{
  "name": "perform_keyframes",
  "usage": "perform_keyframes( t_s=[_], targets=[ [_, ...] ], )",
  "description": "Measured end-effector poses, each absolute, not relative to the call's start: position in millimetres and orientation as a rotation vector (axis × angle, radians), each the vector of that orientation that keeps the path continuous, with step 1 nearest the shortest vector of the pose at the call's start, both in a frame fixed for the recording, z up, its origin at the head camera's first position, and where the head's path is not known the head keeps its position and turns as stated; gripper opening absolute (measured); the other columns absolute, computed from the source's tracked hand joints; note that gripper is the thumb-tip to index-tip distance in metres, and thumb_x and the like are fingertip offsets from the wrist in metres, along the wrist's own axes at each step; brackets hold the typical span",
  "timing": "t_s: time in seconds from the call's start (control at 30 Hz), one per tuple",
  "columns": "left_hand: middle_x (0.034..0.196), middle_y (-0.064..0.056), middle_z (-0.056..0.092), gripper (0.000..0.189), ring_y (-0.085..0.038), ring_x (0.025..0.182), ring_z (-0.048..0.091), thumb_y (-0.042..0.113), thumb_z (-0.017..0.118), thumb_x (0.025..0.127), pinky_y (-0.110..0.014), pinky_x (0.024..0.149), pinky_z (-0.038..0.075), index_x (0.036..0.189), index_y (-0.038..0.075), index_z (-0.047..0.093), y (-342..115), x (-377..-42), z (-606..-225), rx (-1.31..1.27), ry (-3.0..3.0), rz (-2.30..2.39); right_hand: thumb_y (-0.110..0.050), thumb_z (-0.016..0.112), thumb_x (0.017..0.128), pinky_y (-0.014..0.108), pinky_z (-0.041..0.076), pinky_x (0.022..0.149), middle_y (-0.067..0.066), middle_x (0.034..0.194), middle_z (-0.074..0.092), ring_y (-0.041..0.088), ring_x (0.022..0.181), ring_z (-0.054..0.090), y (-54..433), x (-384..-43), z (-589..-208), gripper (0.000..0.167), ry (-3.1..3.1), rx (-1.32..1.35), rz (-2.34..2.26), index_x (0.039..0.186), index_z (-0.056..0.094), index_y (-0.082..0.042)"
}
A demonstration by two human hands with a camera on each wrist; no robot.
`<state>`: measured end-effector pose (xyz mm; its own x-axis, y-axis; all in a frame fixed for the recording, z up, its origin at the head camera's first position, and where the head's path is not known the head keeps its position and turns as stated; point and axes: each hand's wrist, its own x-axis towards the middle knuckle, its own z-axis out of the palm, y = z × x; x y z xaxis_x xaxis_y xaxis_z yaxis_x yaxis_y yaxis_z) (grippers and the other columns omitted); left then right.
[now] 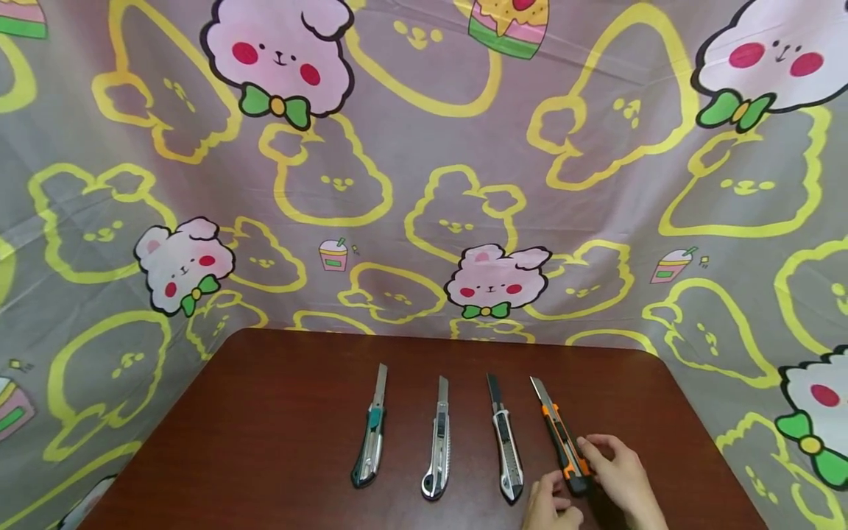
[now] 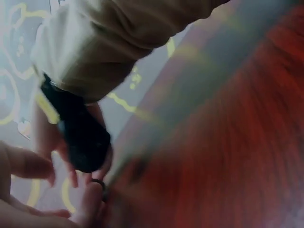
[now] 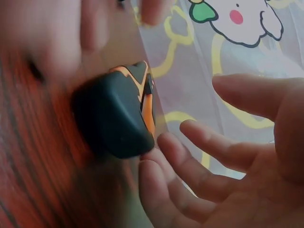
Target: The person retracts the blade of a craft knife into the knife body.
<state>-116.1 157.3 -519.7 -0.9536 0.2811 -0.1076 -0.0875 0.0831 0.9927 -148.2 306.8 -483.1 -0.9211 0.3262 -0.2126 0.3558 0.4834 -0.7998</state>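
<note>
An orange and black box cutter [image 1: 564,442] lies on the table with its blade out, pointing away. Beside its right edge is my right hand [image 1: 621,472], fingers loosely bent and fingertips right at the handle. In the right wrist view those fingers [image 3: 199,178] spread beside the black butt end [image 3: 114,118] without wrapping it. My left hand [image 1: 551,505], fingers loosely bent, is at the left of the butt end. To the left lie a white and black box cutter [image 1: 509,456], a silver one [image 1: 438,453] and a teal and silver one [image 1: 371,445], blades out.
The dark red wooden table [image 1: 278,412] has rounded far corners. A grey and pink curtain [image 1: 397,147] with cartoon bunnies hangs behind it and along both sides. In the left wrist view, a beige sleeve [image 2: 109,42] and a black wrist device [image 2: 85,137] appear.
</note>
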Motion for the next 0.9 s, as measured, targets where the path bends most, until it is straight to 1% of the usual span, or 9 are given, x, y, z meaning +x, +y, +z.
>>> perform_keyframes(
  t_s=[0.1,0.2,0.27,0.37,0.47,0.6,0.7,0.83,0.9],
  targets=[
    [0.11,-0.002,0.055,0.058,-0.002,0.08,0.061,0.002,0.06,0.069,-0.018,0.068,0.05,0.127,-0.007,0.052,162.0,-118.6,-526.8,0.149,2.016,2.045,-0.038,0.057,0.095,0.029,0.052,0.067,0.022,0.107,0.068,0.02,0.085,0.065,303.4,-149.7,-486.7,0.054,2.748,0.559,-1.371,0.123,0.055,0.008],
    [0.118,-0.006,0.057,0.062,-0.001,0.084,0.062,0.0,0.061,0.073,-0.015,0.072,0.051,0.131,-0.013,0.046,162.9,-121.4,-533.2,0.216,1.911,2.115,-0.038,0.057,0.095,0.033,0.049,0.072,0.021,0.107,0.069,0.028,0.092,0.064,302.0,-149.9,-488.8,0.053,2.818,0.532,-1.265,0.121,0.056,0.007],
    [0.123,-0.013,0.058,0.062,0.0,0.087,0.062,-0.001,0.061,0.074,-0.013,0.074,0.05,0.132,-0.017,0.043,163.1,-122.7,-537.0,0.255,1.827,2.149,-0.038,0.056,0.095,0.037,0.048,0.073,0.02,0.105,0.07,0.032,0.096,0.064,301.4,-150.5,-489.4,0.052,2.846,0.521,-1.231,0.121,0.057,0.007],
    [0.127,-0.02,0.059,0.063,-0.001,0.09,0.06,-0.002,0.06,0.074,-0.013,0.076,0.049,0.133,-0.017,0.041,163.5,-124.6,-541.4,0.249,1.714,2.185,-0.037,0.056,0.095,0.042,0.049,0.076,0.019,0.103,0.071,0.038,0.099,0.063,300.3,-152.2,-490.7,0.051,2.868,0.513,-1.208,0.12,0.057,0.008],
    [0.13,-0.023,0.057,0.064,-0.006,0.094,0.061,-0.004,0.059,0.073,-0.014,0.077,0.05,0.133,-0.017,0.041,163.8,-125.4,-544.0,0.233,1.632,2.225,-0.034,0.058,0.094,0.047,0.048,0.079,0.018,0.101,0.071,0.042,0.103,0.061,298.3,-153.4,-491.0,0.049,2.893,0.532,-1.186,0.119,0.057,0.008],
    [0.136,-0.027,0.051,0.066,-0.03,0.111,0.061,-0.004,0.056,0.073,-0.023,0.087,0.052,0.135,-0.018,0.037,163.8,-126.1,-544.4,0.277,1.544,2.266,-0.034,0.059,0.093,0.048,0.047,0.077,0.019,0.099,0.071,0.042,0.098,0.062,296.5,-155.2,-491.5,0.049,2.886,0.58,-1.185,0.119,0.057,0.008],
    [0.139,-0.028,0.045,0.069,-0.047,0.122,0.051,-0.003,0.054,0.074,-0.032,0.095,0.05,0.137,-0.019,0.032,162.7,-126.4,-544.6,0.322,1.481,2.283,-0.036,0.06,0.092,0.043,0.048,0.074,0.021,0.1,0.068,0.038,0.096,0.062,297.6,-155.4,-493.2,0.054,2.832,0.632,-1.238,0.12,0.056,0.01],
    [0.137,-0.023,0.047,0.066,-0.048,0.124,0.049,-0.003,0.054,0.075,-0.032,0.096,0.05,0.136,-0.019,0.033,160.7,-128.1,-542.1,0.348,1.444,2.308,-0.042,0.06,0.092,0.035,0.05,0.071,0.027,0.103,0.065,0.034,0.093,0.062,304.2,-154.6,-494.3,0.065,2.723,0.643,-1.335,0.12,0.054,0.016],
    [0.136,-0.022,0.048,0.066,-0.045,0.123,0.051,-0.003,0.055,0.076,-0.028,0.093,0.051,0.136,-0.019,0.033,159.0,-128.6,-540.6,0.375,1.431,2.323,-0.044,0.059,0.092,0.032,0.052,0.066,0.023,0.095,0.066,0.028,0.084,0.063,305.9,-153.8,-495.3,0.066,2.661,0.636,-1.39,0.117,0.055,0.017]
  ],
)
